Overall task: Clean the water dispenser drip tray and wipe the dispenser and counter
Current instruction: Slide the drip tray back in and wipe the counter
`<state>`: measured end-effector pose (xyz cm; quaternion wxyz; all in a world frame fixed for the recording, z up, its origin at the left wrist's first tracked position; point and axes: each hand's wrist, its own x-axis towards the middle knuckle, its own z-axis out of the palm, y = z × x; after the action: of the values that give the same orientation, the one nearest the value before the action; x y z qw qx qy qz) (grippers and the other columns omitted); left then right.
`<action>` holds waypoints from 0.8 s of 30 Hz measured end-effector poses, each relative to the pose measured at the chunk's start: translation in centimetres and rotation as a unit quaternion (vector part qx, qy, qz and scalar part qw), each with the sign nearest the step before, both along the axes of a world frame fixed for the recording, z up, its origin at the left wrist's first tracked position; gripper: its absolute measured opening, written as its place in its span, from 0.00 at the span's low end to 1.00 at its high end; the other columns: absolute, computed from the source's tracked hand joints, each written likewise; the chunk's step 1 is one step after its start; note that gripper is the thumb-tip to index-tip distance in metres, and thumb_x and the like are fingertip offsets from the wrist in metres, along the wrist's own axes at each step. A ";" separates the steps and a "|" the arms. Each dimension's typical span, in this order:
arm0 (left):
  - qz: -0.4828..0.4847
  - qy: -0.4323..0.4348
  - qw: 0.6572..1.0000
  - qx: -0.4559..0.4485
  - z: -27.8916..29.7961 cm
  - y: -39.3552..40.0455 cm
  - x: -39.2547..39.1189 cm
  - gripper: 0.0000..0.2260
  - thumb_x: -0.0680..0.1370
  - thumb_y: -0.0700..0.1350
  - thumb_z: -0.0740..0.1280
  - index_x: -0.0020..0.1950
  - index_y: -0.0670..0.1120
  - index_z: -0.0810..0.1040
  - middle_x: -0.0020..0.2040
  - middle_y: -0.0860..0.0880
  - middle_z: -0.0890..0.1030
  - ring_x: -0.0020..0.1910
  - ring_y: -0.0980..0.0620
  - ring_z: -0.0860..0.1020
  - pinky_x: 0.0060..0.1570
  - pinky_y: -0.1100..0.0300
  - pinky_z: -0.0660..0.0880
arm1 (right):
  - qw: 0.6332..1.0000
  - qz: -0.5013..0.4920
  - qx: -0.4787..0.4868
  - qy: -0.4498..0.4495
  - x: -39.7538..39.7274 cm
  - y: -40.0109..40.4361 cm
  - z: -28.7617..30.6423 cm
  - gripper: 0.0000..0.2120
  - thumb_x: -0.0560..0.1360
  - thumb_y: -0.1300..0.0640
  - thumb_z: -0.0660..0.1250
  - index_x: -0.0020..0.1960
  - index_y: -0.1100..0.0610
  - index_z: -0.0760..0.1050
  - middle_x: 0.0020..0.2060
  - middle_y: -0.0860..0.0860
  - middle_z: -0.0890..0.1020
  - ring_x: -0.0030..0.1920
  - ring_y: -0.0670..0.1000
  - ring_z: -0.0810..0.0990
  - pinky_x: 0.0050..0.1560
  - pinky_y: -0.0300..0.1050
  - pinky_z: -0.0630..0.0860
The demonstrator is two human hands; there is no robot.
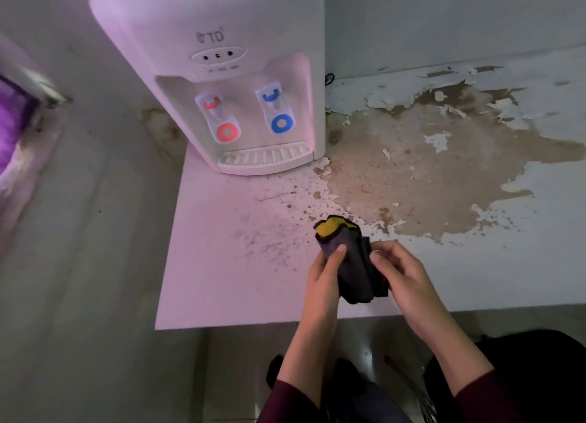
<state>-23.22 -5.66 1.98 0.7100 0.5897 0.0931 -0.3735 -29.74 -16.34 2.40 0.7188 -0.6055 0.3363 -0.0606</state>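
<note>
A white water dispenser (pixel 215 58) stands at the back left of the counter (pixel 222 264), with a red tap (pixel 218 118) and a blue tap (pixel 276 109). Its slotted drip tray (pixel 266 158) sits in place at the base. Over the counter's front part, both hands hold a bunched dark grey cloth with a yellow patch (pixel 352 258). My left hand (pixel 323 280) grips the cloth's left side, thumb on top. My right hand (pixel 402 277) pinches its right side.
A large brown patch of peeled, flaking surface (pixel 428 169) spreads over the counter right of the dispenser, with specks trailing toward the front. A wall runs along the left, with a purple-lit opening (pixel 12 124). The counter's front edge (pixel 285 323) lies below the hands.
</note>
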 end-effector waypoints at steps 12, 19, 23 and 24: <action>0.053 0.028 0.998 0.035 -0.4 5.3 1.3 0.11 0.78 0.41 0.64 0.59 0.42 0.78 0.55 0.43 0.84 0.55 0.46 0.81 0.53 0.55 0.77 | 0.969 0.016 0.245 0.017 1.4 2.0 2.8 0.18 0.66 0.57 0.70 0.55 0.60 0.77 0.53 0.56 0.84 0.56 0.52 0.80 0.54 0.48 0.77; -0.046 -0.031 0.988 0.143 0.6 5.5 1.0 0.26 0.80 0.58 0.60 0.75 0.49 0.60 0.69 0.51 0.69 0.69 0.49 0.70 0.68 0.52 0.67 | 0.997 0.064 0.040 -0.018 3.0 1.9 4.6 0.13 0.72 0.60 0.70 0.56 0.57 0.76 0.52 0.52 0.83 0.55 0.50 0.80 0.55 0.45 0.76; 0.022 0.125 0.991 -0.047 2.0 3.8 1.3 0.24 0.80 0.59 0.57 0.68 0.44 0.72 0.66 0.43 0.77 0.65 0.48 0.75 0.70 0.48 0.67 | 0.992 0.112 0.065 0.005 3.6 2.5 4.8 0.11 0.75 0.54 0.68 0.56 0.50 0.73 0.53 0.51 0.82 0.55 0.49 0.80 0.57 0.47 0.76; 0.038 0.146 0.986 -0.073 2.1 3.7 1.2 0.24 0.80 0.57 0.59 0.68 0.42 0.73 0.64 0.42 0.78 0.65 0.47 0.76 0.70 0.49 0.67 | 0.992 0.116 0.052 0.014 3.7 2.6 4.8 0.09 0.75 0.54 0.68 0.55 0.49 0.73 0.52 0.51 0.82 0.54 0.49 0.80 0.55 0.47 0.77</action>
<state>-21.99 -1.94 4.05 0.7437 0.4713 0.1901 -0.4343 -26.08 -13.70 7.22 0.7467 -0.6028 0.2768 0.0492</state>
